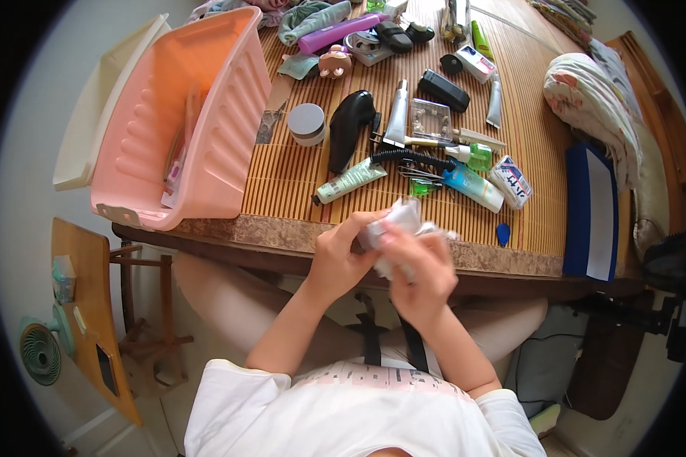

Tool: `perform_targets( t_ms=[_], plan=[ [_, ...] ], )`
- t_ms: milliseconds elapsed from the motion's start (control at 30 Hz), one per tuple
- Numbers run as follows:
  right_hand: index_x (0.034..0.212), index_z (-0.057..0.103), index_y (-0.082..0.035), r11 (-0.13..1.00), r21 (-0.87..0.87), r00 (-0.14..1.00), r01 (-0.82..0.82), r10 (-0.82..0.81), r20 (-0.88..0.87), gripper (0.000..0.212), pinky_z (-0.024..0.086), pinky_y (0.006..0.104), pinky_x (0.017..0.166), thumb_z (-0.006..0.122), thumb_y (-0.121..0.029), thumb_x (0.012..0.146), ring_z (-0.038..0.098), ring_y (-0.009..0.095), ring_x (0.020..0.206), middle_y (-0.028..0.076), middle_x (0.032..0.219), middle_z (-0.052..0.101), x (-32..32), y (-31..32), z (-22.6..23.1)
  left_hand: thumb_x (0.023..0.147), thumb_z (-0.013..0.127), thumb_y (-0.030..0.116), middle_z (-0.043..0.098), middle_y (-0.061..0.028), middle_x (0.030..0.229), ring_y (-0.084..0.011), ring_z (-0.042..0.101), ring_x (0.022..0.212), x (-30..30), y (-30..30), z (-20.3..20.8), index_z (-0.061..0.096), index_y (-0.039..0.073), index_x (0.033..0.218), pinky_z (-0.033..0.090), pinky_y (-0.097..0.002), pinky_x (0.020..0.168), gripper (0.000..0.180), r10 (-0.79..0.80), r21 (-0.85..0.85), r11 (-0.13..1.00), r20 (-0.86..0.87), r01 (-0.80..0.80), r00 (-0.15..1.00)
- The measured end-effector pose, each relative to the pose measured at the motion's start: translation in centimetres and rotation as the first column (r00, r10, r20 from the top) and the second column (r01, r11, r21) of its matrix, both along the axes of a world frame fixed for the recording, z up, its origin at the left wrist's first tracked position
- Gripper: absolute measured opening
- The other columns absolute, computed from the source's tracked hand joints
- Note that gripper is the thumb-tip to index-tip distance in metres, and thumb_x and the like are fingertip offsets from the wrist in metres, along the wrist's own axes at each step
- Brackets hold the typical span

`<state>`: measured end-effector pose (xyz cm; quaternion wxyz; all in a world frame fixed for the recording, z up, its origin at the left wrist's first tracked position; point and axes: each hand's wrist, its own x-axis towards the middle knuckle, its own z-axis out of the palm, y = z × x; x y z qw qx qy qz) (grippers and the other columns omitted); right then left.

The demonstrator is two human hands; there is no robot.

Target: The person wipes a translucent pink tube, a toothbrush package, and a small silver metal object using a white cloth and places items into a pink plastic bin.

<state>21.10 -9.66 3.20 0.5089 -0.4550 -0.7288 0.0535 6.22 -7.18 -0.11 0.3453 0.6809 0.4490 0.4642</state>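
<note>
Over the front edge of the mat-covered table, my two hands are close together around a crumpled white tissue [405, 215]. My left hand [338, 253] is closed on it from the left, thumb and fingers curled. From the right, my right hand [425, 268] pinches the same white bundle, its fingers somewhat smeared by motion. Whether something small is wrapped inside cannot be made out. Just beyond the hands lie a pale green tube [352, 180], a blue and white tube [472, 188] and a small white box [511, 183].
At the left stands a pink plastic bin [236, 137] with a few things inside. Across the bamboo mat [282, 202] lie a grey-lidded jar [307, 123], a black curved device [350, 129], a silver tube [396, 114] and a black case [443, 90]. A blue-edged board [591, 213] rests at the right.
</note>
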Motion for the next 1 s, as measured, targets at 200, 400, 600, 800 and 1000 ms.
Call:
perform_targets(
  t_ms=[200, 400, 600, 800, 1000],
  plan=[
    [0.102, 0.070, -0.004, 0.956, -0.256, 0.976, 0.145, -0.180, -0.119, 0.021, 0.052, 0.0306, 0.067, 0.069, 0.003, 0.082, 0.061, 0.021, 0.072, 0.010, 0.096, 0.073, 3.1, 1.1, -1.9, 0.076, 0.077, -0.003, 0.072, -0.0143, 0.099, -0.0208, 0.072, 0.091, 0.2, 0.2, -0.3, 0.062, 0.004, 0.115, 0.058, -0.0326, 0.074, 0.042, -0.052, -0.027, 0.998, 0.093, 0.055, 0.994],
    [0.117, 0.062, -0.003, 0.884, -0.436, 0.832, 0.166, -0.363, -0.420, 0.021, 0.050, 0.0285, 0.088, 0.065, -0.008, 0.097, 0.064, 0.015, 0.097, 0.010, 0.112, 0.067, 6.9, -0.1, -3.0, 0.085, 0.075, 0.001, 0.065, -0.0214, 0.118, -0.0365, 0.066, 0.109, 0.3, 0.3, 0.3, 0.050, 0.001, 0.122, 0.054, -0.0405, 0.089, 0.045, -0.138, 0.030, 0.989, -0.166, 0.145, 0.976],
    [0.115, 0.067, -0.008, 0.913, -0.300, 0.926, 0.276, -0.169, 0.337, 0.031, 0.040, 0.0426, 0.101, 0.074, -0.013, 0.085, 0.054, 0.030, 0.110, 0.007, 0.128, 0.064, 6.6, -1.2, -3.5, 0.079, 0.079, 0.009, 0.068, -0.0119, 0.104, -0.0298, 0.062, 0.090, 0.0, -0.1, 1.5, 0.058, 0.004, 0.119, 0.051, -0.0393, 0.079, 0.045, -0.072, 0.114, 0.989, -0.178, 0.093, 0.981],
    [0.114, 0.064, -0.002, 0.870, -0.419, 0.837, 0.261, -0.420, -0.351, 0.023, 0.053, 0.0296, 0.078, 0.068, -0.014, 0.095, 0.067, 0.018, 0.088, 0.011, 0.100, 0.069, 6.6, -0.6, -1.3, 0.072, 0.083, 0.007, 0.069, -0.0064, 0.095, -0.0256, 0.058, 0.084, 0.0, 0.3, 1.6, 0.071, 0.008, 0.108, 0.050, -0.0359, 0.075, 0.037, -0.018, 0.154, 0.986, -0.257, 0.059, 0.966],
    [0.123, 0.063, -0.002, 0.974, -0.173, 0.988, 0.149, -0.141, 0.059, 0.038, 0.051, 0.0448, 0.096, 0.071, -0.003, 0.086, 0.062, 0.038, 0.116, 0.020, 0.121, 0.065, 3.2, 0.6, -0.4, 0.068, 0.083, 0.017, 0.071, -0.0045, 0.107, -0.0206, 0.064, 0.109, 0.7, 0.5, 0.5, 0.072, 0.012, 0.111, 0.041, -0.0368, 0.091, 0.044, -0.001, 0.132, 0.991, -0.260, 0.036, 0.966]
  ],
)
